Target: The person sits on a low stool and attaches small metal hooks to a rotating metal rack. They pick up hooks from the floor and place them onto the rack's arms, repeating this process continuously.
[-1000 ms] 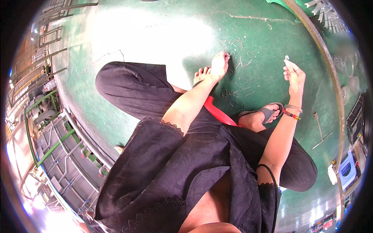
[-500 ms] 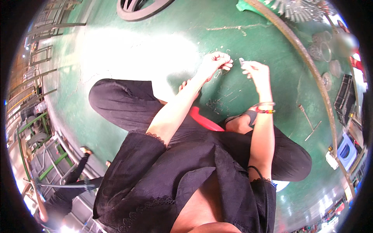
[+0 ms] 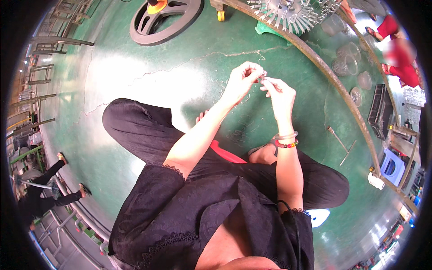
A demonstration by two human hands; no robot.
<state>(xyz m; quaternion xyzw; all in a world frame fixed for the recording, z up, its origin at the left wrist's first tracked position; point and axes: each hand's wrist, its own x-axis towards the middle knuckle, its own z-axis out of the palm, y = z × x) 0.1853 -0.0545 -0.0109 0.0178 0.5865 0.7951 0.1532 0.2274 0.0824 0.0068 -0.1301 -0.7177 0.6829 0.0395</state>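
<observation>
My left hand [image 3: 243,82] and my right hand [image 3: 281,93] meet in front of me above the green floor [image 3: 310,90]. Thumb and fingers of both are pinched together around a small greyish piece [image 3: 263,77] whose kind I cannot make out. Just beyond the fingertips, a thin curved wire hook [image 3: 261,56] shows against the floor. Thin wire bits [image 3: 238,134] are scattered beneath and beside my hands. A curved red piece [image 3: 228,154] lies between my crossed legs, partly hidden by black trousers.
A spoked black wheel [image 3: 168,20] lies beyond my hands. A long curving metal bar [image 3: 333,78] crosses on the right, with clear bowls [image 3: 345,64], a black crate [image 3: 381,110] and a blue stool [image 3: 393,166] past it. A T-shaped tool [image 3: 343,143] lies nearer. People stand left and far right.
My hands, apart before, have come together at the fingertips, the right moving left. The view has shifted, bringing more of the wheel and the far right person into sight.
</observation>
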